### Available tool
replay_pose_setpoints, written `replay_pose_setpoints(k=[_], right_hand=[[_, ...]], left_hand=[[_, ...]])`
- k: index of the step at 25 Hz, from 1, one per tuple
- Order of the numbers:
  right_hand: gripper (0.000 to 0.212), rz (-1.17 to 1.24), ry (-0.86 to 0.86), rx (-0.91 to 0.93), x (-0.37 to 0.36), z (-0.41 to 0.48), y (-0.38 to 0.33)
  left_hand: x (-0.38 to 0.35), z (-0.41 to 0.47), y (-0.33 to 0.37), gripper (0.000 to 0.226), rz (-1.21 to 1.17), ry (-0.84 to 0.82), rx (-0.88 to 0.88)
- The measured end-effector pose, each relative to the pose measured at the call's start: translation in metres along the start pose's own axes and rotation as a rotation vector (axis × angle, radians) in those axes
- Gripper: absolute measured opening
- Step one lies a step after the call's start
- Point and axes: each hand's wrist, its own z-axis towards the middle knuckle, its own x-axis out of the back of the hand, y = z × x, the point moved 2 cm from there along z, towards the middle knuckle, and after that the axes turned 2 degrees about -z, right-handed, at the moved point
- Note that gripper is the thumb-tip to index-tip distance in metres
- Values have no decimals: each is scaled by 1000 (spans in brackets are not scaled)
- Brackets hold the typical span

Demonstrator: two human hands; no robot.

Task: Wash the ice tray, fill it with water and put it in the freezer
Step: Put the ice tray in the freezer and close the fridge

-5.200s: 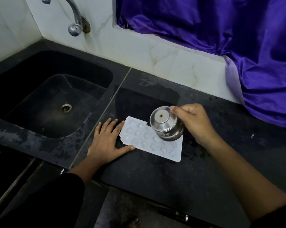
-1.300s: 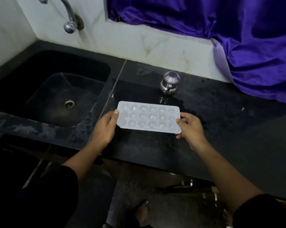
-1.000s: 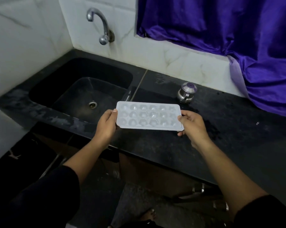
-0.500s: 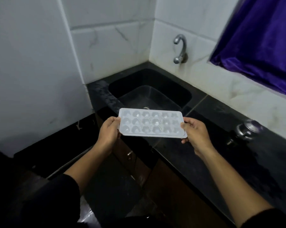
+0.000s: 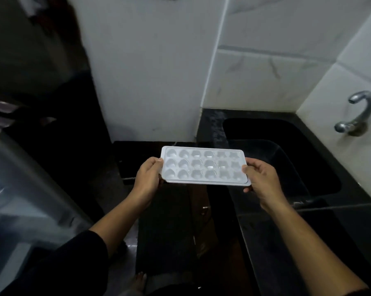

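Tray position: the ice tray [image 5: 204, 166] is hanging in the air in front of the person, cavities up and close to level, left of the sink [image 5: 255, 129] and clear of the bench [image 5: 340, 231].
Left hand: the left hand [image 5: 148, 178] is gripping the tray's left short end, with the thumb lying on the rim and the fingers [image 5: 147, 167] curling underneath.
Right hand: the right hand [image 5: 261, 180] is gripping the opposite short end in the same way.
Reason for hold: a grip at both ends is, in my judgement, guarding against tilt and spillage. Glints in the cavities are suggesting water, but this cannot be confirmed.
Surroundings: the tap [image 5: 357, 116] is sitting well to the right above the sink, and a white wall [image 5: 148, 71] is standing ahead.
Likely destination: a grey appliance [image 5: 20, 178] is showing at the left, too blurred to identify as the freezer.
Obstruction: nothing is lying between the tray and the appliance. With both hands occupied, opening any door is going to require freeing one.
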Motion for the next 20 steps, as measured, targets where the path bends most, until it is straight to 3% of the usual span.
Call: replay_pose_setpoints(k=[11,20], right_hand=[[24,-77,-420,81,-107,-28,-2],[26,-97,-605,141,-202,-125,-18]], left_hand=[[108,-110,-47,28,-114,425,27],[217,-206,-67,27,-179,605,50]])
